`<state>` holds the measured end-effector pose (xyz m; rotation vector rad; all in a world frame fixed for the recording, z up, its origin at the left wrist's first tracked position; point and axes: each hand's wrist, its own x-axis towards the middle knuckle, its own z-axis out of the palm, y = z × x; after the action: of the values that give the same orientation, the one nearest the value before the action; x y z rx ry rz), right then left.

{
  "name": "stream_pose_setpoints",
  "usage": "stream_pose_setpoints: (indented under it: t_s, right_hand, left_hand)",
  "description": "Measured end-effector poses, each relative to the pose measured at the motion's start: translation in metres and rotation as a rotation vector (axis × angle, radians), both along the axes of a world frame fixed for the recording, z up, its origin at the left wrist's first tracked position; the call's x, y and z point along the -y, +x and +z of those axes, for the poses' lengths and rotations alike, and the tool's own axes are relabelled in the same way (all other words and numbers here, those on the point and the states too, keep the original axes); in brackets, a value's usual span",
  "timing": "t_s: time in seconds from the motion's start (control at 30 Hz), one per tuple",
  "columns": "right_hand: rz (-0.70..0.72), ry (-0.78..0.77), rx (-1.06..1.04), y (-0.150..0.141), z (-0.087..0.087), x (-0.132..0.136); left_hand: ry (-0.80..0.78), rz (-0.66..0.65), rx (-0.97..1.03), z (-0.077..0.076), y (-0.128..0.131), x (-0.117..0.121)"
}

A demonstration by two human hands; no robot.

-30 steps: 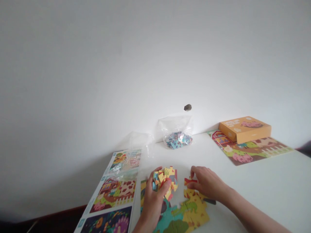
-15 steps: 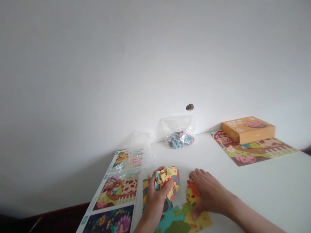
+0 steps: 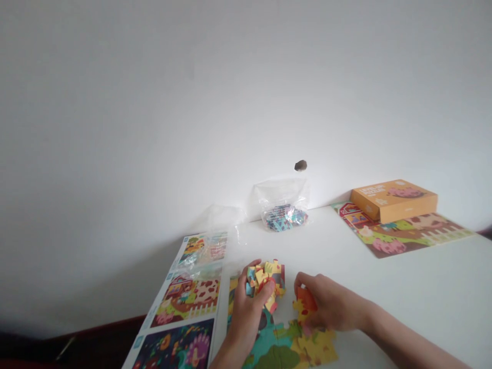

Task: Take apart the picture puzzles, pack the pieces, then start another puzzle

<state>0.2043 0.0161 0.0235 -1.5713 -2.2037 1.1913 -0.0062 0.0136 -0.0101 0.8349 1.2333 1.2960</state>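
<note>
My left hand [image 3: 248,305] is closed around a loose bunch of puzzle pieces [image 3: 266,278], mostly yellow with bits of blue and red, its thumb pressed on top. Below it on the table lies a partly joined puzzle [image 3: 279,353] in teal, green and yellow, which my left forearm partly covers. At the puzzle's right side, my right hand [image 3: 332,302] has its fingers curled over an orange and yellow puzzle piece [image 3: 305,302], thumb on the near edge. Whether that piece is lifted or still lies against its neighbours I cannot tell.
A printed picture sheet [image 3: 184,297] runs along the table's left edge, under a crumpled clear bag [image 3: 209,251]. Against the wall stands a clear bag of puzzle pieces [image 3: 285,218]. At the back right an orange box [image 3: 407,207] rests on a farm picture [image 3: 392,246].
My right hand's fingers, stretched over the orange piece before, have curled in and gripped its edges. The left hand keeps its bunch. The view has tilted slightly.
</note>
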Motion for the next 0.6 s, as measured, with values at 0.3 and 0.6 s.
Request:
stream_pose_setpoints:
  t_s: [0.3,0.6]
  right_hand:
    - [0.072,0.045,-0.135,-0.020,-0.001,0.012]
    - [0.155,0.157,0.145,-0.039,-0.023,0.036]
  left_hand:
    - [0.007,0.007,0.105,-0.005,-0.002,-0.001]
    - [-0.022,0.020,0.170,-0.001,0.001,-0.001]
